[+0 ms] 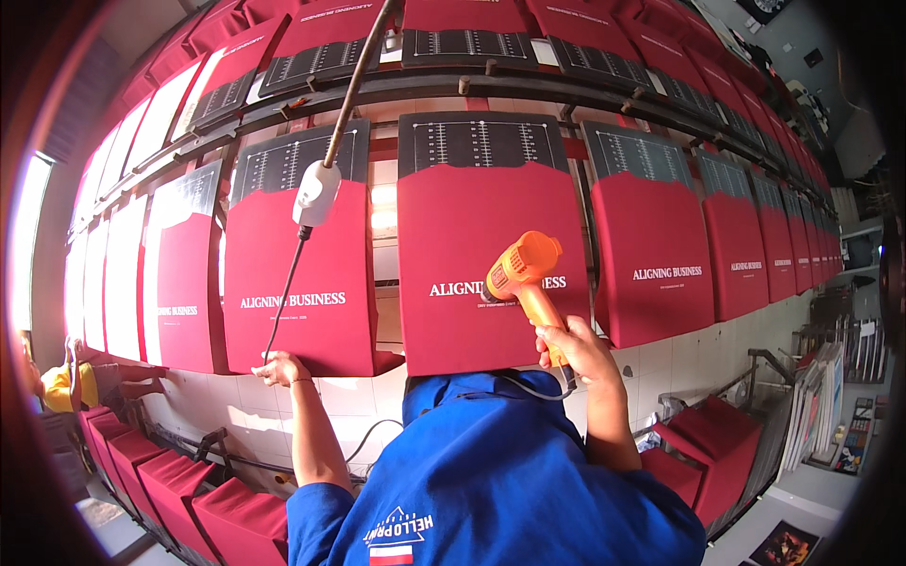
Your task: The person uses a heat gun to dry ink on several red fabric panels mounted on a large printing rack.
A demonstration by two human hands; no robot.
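My right hand (pixel 578 351) is closed around the handle of an orange heat gun (pixel 530 288). Its dark nozzle points left, just over the white lettering on a maroon fabric piece (pixel 486 217) stretched on a black board marked with white scales. To the left, my left hand (pixel 280 369) pinches a black power cable (pixel 291 274) near the lower edge of the neighbouring maroon piece (pixel 300 245). Above that hand the cable hangs from a white socket block (pixel 317 193). A thinner cord loops below the heat gun's handle, beside my blue shirt.
More maroon pieces (pixel 651 245) on boards run along dark metal rails (pixel 472 83) both ways, with another row behind. At lower left and right stand further covered boards (pixel 241 517). A person in yellow (pixel 87 387) is at the far left. Flat panels (pixel 813 410) lean at right.
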